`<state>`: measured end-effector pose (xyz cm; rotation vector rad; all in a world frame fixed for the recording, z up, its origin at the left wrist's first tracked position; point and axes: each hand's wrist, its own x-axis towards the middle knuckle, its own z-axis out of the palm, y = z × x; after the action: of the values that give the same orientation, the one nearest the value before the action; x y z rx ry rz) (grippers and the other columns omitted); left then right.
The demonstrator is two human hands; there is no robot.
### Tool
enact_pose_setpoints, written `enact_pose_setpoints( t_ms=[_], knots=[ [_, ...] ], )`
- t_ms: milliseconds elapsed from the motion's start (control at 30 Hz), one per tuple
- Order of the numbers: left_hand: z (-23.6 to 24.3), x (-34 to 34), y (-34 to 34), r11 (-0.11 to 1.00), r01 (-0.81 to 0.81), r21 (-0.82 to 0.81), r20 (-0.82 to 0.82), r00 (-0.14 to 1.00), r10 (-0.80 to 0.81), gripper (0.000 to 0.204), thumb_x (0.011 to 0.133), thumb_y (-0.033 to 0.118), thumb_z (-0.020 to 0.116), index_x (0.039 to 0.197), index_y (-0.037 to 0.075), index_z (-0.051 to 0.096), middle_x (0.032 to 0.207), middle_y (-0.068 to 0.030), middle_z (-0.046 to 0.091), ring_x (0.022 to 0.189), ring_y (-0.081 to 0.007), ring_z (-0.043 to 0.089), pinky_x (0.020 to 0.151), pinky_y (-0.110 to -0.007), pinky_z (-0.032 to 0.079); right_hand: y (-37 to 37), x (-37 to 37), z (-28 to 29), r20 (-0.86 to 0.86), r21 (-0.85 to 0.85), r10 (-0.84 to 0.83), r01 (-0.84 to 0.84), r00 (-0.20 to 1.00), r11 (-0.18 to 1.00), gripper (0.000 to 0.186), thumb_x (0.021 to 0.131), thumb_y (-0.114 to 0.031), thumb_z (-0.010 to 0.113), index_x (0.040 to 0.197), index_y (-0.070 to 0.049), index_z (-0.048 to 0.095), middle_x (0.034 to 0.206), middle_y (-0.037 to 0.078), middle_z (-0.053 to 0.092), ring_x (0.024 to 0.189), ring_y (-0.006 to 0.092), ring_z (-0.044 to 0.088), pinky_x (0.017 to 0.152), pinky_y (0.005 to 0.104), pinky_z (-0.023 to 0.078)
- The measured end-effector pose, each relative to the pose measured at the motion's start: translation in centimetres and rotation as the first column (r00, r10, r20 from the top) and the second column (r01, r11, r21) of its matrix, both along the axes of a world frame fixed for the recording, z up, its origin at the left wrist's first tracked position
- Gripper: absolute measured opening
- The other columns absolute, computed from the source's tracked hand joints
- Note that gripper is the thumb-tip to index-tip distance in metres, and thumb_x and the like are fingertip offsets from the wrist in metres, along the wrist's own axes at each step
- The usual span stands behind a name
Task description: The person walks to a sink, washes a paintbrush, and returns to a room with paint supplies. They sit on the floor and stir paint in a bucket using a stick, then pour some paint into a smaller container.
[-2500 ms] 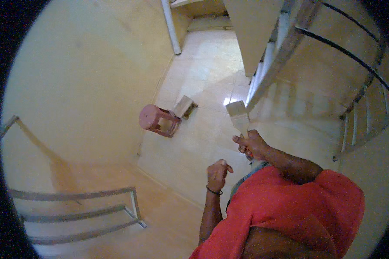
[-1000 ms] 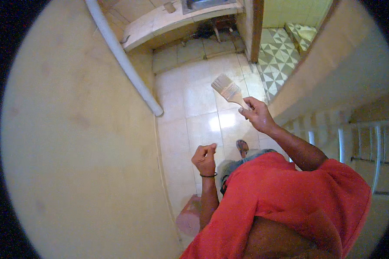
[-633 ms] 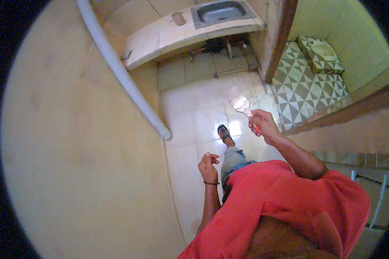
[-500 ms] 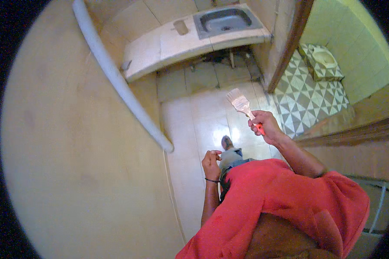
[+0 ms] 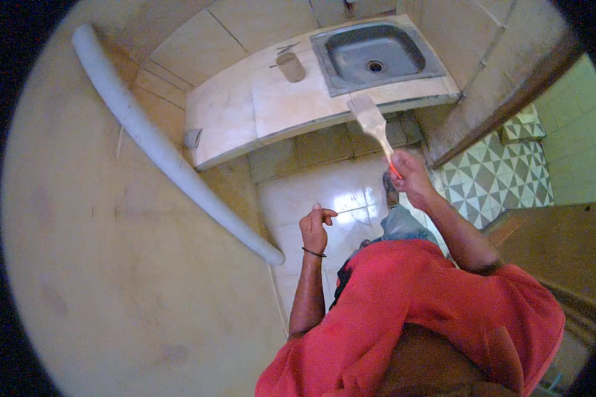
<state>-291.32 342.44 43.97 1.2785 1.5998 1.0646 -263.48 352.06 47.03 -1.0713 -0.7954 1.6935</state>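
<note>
My right hand (image 5: 414,178) grips a flat paintbrush (image 5: 369,119) by its handle, which shows red where it leaves the fingers. The wide, pale bristle end points up and away, over the front edge of the counter in this view, and no contact with it can be made out. Lower and to the left, my left hand (image 5: 316,226) holds nothing that I can see. Its thumb stands apart, with the fingers loosely bent. A dark band circles that wrist.
Ahead is a pale tiled counter (image 5: 225,122) with a metal sink (image 5: 377,56), a cup-like container (image 5: 291,67) and thin dark tools (image 5: 287,48). A thick whitish pipe (image 5: 172,165) slants along the left wall. To the right, a wooden frame (image 5: 510,99) borders a patterned tile floor (image 5: 490,178).
I have stepped closer to the counter and sink. The paintbrush, still in my right hand, has moved up toward the counter edge. My left hand has risen slightly and its thumb has lifted.
</note>
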Motion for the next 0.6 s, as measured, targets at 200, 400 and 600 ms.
enact_pose_setpoints(
  t_ms=[200,400,600],
  knots=[
    [-1.5,1.5,7.8,0.991,-0.135,-0.022,-0.26,0.958,0.125,0.049,0.105,0.038,0.049,0.09,0.001,0.078,0.074,-0.0116,0.07,0.069,-0.019,0.067,0.067,-0.034,0.051,18.8,-4.6,2.2,0.05,0.094,0.3,-0.303,0.953,0.948,0.018,0.105,-0.024,0.055,0.114,-0.009,0.06,0.075,-0.004,0.05,0.057,0.0035,0.04,0.047,0.0201,0.029],
    [-0.2,2.8,11.9,0.963,-0.27,-0.006,-0.186,0.946,0.264,0.03,0.099,0.027,0.064,0.092,0.002,0.078,0.072,-0.0105,0.069,0.067,-0.0169,0.065,0.063,-0.032,0.05,32.6,-12.0,0.4,0.128,0.135,0.399,-0.415,0.908,0.9,0.018,0.101,-0.026,0.061,0.098,-0.008,0.061,0.071,-0.003,0.054,0.057,0.0056,0.047,0.048,0.0237,0.037],
    [0.6,0.4,16.6,0.947,-0.319,-0.032,-0.132,0.941,0.312,0.017,0.092,0.017,0.073,0.093,0.0,0.078,0.079,-0.0114,0.073,0.072,-0.0164,0.066,0.067,-0.03,0.051,40.3,-18.1,-2.2,0.179,0.063,0.393,-0.409,0.902,0.91,0.019,0.1,-0.024,0.063,0.091,-0.008,0.059,0.071,-0.002,0.056,0.056,0.007,0.047,0.048,0.0244,0.036]
  ],
)
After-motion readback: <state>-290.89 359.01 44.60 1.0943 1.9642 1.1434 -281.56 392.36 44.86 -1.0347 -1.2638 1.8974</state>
